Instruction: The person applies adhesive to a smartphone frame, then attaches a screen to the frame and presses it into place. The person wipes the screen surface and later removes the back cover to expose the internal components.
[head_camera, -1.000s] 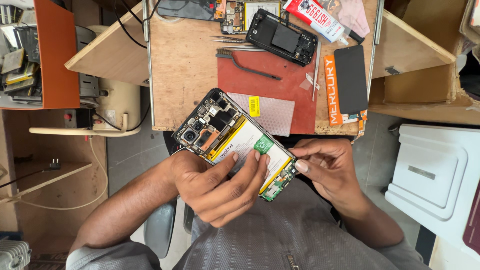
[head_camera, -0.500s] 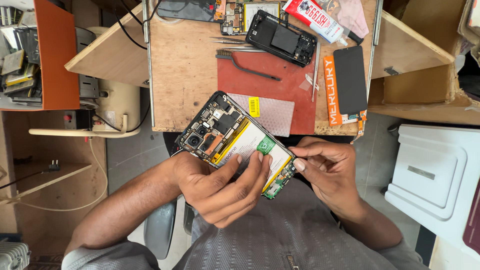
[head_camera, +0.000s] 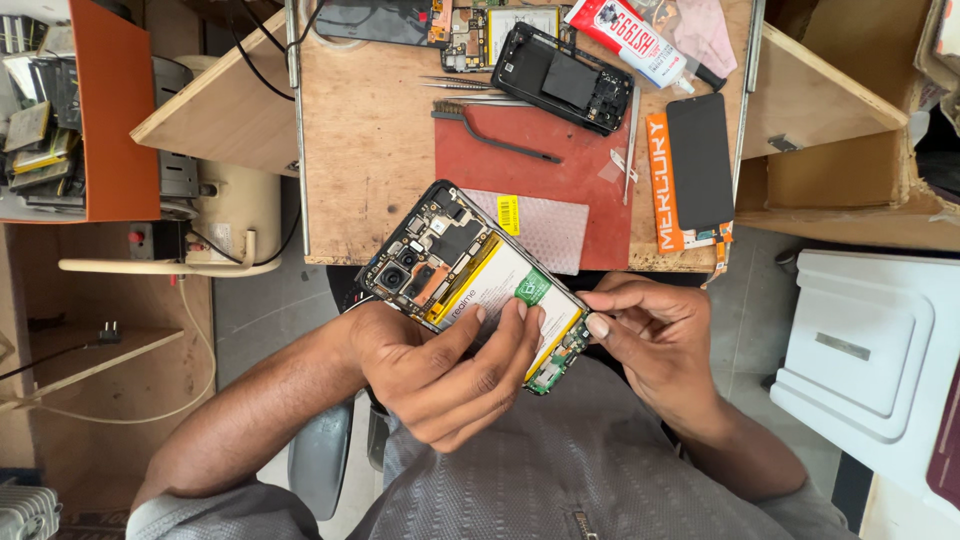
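Phone (head_camera: 470, 275), back off, gripped in left hand (head_camera: 450, 375); right hand (head_camera: 650, 335) pinches its lower edge beside the battery (head_camera: 500, 290), mid-disassembly; steady prying needed.

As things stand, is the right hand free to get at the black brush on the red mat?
Probably not at once: the right hand is pinching the opened phone at its lower end. The brush lies uncovered on the mat, so the path is free.

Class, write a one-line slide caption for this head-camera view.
Left hand cradles an opened black smartphone with exposed battery while right hand pinches at its lower circuit board, below a wooden workbench.
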